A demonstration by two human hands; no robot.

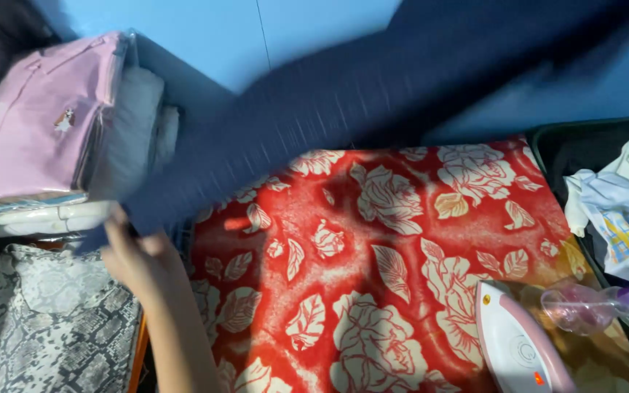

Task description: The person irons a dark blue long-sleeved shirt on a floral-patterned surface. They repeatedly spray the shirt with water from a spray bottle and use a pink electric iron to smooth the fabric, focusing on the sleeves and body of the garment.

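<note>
A dark navy garment (373,87) stretches blurred across the upper view, from lower left to upper right, above a red blanket with cream roses (373,247). My left hand (136,255) grips the garment's lower left end, near the left edge of the blanket. My right hand is out of view; the garment's far end runs off the top right corner.
A pink packaged shirt (41,120) lies on stacked folded clothes at the left. A grey snakeskin-print cloth (52,327) sits below it. A white and pink iron (518,342) and a clear pink bottle (584,306) rest at lower right. A dark tub (547,149) holds crumpled laundry.
</note>
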